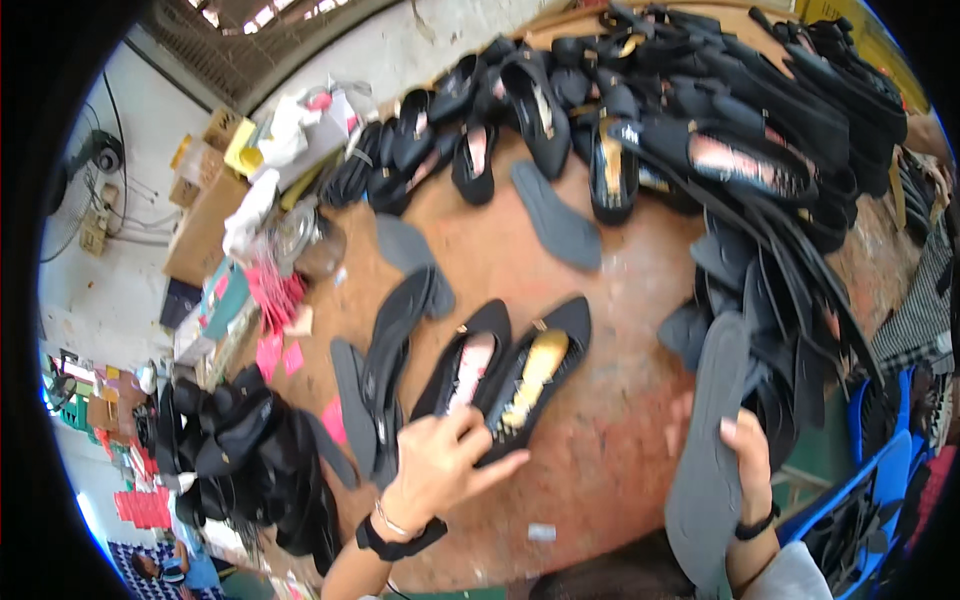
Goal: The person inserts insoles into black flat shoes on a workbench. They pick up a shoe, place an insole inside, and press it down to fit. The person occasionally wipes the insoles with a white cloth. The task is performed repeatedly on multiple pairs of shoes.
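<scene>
My right hand grips a long grey shoe sole, held upright at the right near edge of the table. The thumb lies on its face and the fingers are mostly behind it. My left hand is over the heel end of two black pointed flats, its thumb stretched out to the right and its other fingers bent. The left flat shows a pink lining, and the right flat a yellow one. Whether the bent fingers touch the heels cannot be made out. Beside them lie black soles and a grey sole.
A heap of black flats fills the far side of the table. Dark soles and strips pile up at the right, above a blue chair. More black shoes crowd the left edge. A glass jar stands near pink scraps.
</scene>
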`<state>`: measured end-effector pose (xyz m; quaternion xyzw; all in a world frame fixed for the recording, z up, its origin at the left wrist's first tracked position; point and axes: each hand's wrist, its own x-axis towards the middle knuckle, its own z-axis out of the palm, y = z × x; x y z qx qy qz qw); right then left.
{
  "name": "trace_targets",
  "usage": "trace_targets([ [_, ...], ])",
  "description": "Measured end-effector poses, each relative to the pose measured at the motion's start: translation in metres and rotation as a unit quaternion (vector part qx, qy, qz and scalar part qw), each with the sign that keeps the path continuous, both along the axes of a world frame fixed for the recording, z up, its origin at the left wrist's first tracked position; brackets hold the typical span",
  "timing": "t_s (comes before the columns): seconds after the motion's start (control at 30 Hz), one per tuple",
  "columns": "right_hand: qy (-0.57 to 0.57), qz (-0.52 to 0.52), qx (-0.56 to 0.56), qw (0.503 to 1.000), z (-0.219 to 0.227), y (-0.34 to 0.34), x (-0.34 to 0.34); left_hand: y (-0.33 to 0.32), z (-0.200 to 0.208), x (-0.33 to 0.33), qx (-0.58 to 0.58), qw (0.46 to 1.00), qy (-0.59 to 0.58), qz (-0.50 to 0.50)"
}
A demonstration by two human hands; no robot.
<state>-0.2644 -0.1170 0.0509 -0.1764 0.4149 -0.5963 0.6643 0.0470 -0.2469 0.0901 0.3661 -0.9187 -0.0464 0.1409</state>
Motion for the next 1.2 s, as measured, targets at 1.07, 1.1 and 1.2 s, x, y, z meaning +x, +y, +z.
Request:
trace_targets([
  [1.07,0.490,0.354,-0.429,0.672,-0.077,0.035,0.184,0.252,-0.137,0.058,0.238,0.873,0.345,0.250],
  [1.1,0.489,0.364,-0.419,0.673,-0.080,0.035,0.187,0.252,-0.138,0.057,0.254,0.854,0.376,0.256],
  [1.2,0.500,0.359,-0.432,0.659,-0.083,0.035,0.188,0.248,-0.143,0.062,0.217,0.882,0.366,0.205],
])
